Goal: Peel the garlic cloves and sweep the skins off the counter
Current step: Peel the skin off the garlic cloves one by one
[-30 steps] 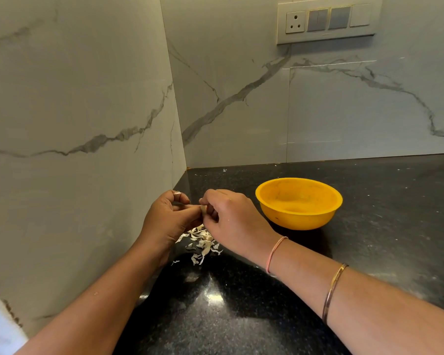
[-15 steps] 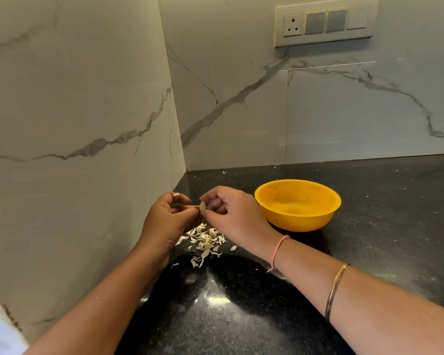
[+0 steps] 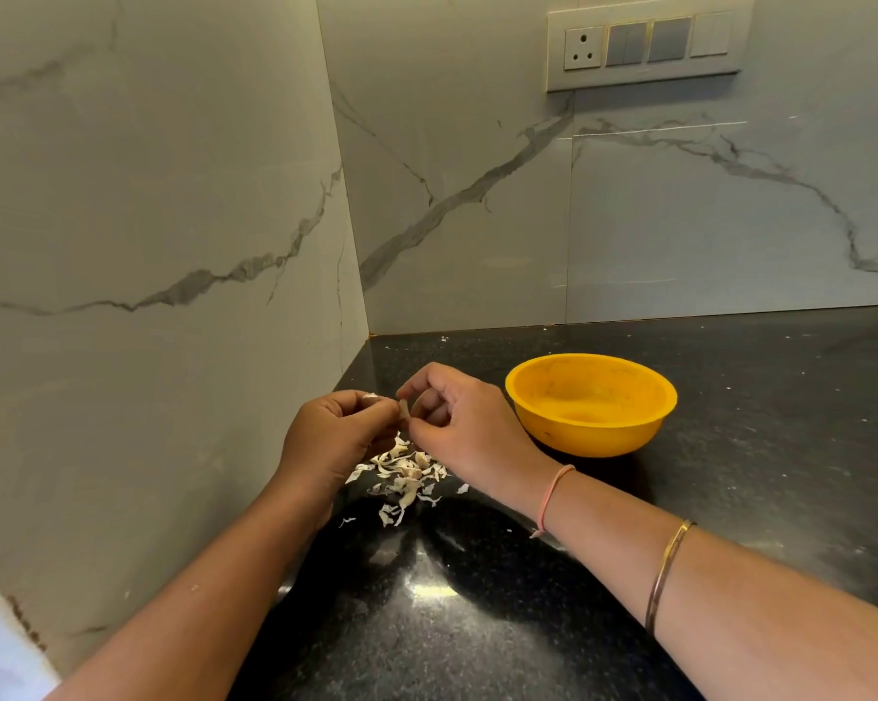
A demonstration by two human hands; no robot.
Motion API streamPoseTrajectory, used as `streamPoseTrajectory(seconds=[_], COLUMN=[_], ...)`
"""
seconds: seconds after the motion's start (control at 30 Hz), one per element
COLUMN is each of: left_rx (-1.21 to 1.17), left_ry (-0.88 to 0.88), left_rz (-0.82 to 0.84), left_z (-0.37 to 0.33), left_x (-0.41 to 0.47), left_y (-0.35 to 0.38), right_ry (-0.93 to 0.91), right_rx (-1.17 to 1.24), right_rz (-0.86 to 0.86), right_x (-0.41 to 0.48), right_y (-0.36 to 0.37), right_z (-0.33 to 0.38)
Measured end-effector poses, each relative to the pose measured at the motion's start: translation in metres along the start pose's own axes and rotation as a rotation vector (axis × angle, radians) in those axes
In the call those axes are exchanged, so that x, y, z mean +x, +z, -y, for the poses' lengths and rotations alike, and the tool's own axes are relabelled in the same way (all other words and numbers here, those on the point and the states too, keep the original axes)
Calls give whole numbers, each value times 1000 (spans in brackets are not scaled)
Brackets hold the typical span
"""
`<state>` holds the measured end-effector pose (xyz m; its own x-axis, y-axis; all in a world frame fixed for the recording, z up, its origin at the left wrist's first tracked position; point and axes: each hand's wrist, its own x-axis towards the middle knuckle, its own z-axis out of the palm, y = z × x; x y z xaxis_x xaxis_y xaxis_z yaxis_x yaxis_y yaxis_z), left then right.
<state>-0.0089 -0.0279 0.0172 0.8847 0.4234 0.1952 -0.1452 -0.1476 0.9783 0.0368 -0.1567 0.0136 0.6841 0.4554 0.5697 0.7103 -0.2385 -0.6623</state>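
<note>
- Black speckled tabletop (image 3: 760, 498) met marble-look walls (image 3: 173, 194) in a corner.
- Left hand (image 3: 331, 437) and right hand (image 3: 469, 427) were held above it, each grip pinched narrow on one garlic clove (image 3: 404, 411) between them.
- Skins (image 3: 406, 480) lay heaped on the tabletop directly beneath the hands.
- Yellow bowl (image 3: 591, 437) stood just right of the right hand.

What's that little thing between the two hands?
A small pale garlic clove, pinched by both the left hand and the right hand; the head view shows it.
</note>
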Motion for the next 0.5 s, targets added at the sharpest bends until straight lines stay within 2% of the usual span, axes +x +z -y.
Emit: streamPoseTrajectory(seconds=[0.13, 0.5], left_rx=[83, 185], left_ry=[35, 99], left_rz=[-10, -51], left_z=[-3, -5], left_x=[-2, -4], left_y=[0, 0], right_ry=[-77, -78], right_rx=[-109, -83], right_rz=[34, 34], right_x=[-2, -2], right_y=[0, 1], right_z=[2, 3])
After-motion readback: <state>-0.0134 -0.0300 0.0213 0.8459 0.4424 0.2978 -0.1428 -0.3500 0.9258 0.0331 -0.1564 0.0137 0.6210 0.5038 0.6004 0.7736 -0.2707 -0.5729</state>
